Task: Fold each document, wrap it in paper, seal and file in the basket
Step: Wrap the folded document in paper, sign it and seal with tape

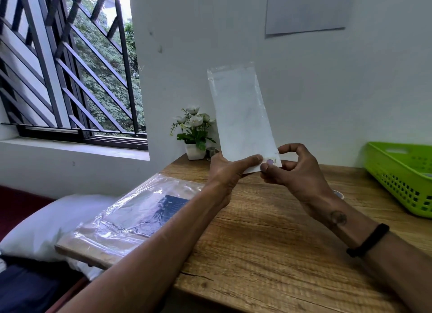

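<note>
**Both hands on the wrapped packet, held up over the counter**

So you've got the tall, narrow white folded document in its clear plastic wrap (242, 116) standing upright in the air, leaning a bit to the left, above the far middle of the wooden counter (268, 238). Your left hand (228, 170) grips its bottom left edge, thumb laid flat across the front. Your right hand (293, 167) pinches the bottom right corner between thumb and forefinger, right by a small purple sticker (271, 160), with the other fingers curled loosely behind. There's a black band (368, 240) on your right wrist.

Over at the right edge of the counter sits the lime-green perforated plastic basket (402, 184); I can't really tell what's in it. At the left edge lies a crinkly clear plastic sleeve with a dark printed sheet inside (142, 210), partly under your left forearm. In the far corner against the wall there's a little white pot of white artificial flowers (194, 132). A white pillow (46, 221) sits off the counter to the left, under the barred window (70, 62).
</note>
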A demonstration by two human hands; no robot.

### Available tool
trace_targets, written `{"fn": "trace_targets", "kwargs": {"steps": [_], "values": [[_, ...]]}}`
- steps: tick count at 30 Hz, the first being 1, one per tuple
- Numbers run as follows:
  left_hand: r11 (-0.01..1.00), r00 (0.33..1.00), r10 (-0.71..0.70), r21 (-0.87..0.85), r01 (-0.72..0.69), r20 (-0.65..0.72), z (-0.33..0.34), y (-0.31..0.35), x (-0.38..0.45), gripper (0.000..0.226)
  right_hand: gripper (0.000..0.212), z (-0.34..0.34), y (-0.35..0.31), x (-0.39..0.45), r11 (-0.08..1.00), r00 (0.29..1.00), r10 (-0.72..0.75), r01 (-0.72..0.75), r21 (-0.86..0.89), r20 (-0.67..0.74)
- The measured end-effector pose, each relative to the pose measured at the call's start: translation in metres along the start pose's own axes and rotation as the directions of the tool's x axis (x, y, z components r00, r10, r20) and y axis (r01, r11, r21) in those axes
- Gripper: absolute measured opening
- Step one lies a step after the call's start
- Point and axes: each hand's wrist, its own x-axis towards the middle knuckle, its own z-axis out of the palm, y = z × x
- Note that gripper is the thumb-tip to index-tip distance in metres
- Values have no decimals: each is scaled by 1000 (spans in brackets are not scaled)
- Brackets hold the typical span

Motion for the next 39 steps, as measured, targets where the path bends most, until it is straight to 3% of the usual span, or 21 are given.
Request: {"fn": "trace_targets", "kwargs": {"steps": [9, 15, 21, 32, 36, 39], "values": [[1000, 1000, 12, 19, -12, -26, -2, 1, 1, 42, 57, 2, 0, 1, 1000, 1000, 11, -11, -10, 17], [999, 999, 26, 35, -26, -22, -5, 0, 3, 41, 53, 0, 0, 4, 998, 998, -23, 20, -58, -53], [999, 1000, 9, 38, -8, -22, -5, -2, 5, 42, 36, -3, 2, 7, 997, 997, -8, 1, -83, -82], [997, 998, -57, 49, 55, 25, -4, -4, 7, 61, 34, -5, 5, 10, 982, 985, -94, 68, -178, -144], [995, 992, -102, 20, 100, 76, -6, -3, 7, 45, 23, -5, 4, 12, 973, 976, -125, 86, -213, -178], [986, 972, -161, -5, 165, 171, -3, 4, 1, 39, 32, -12, 0, 16, 973, 966, -141, 95, -209, -218]]}}
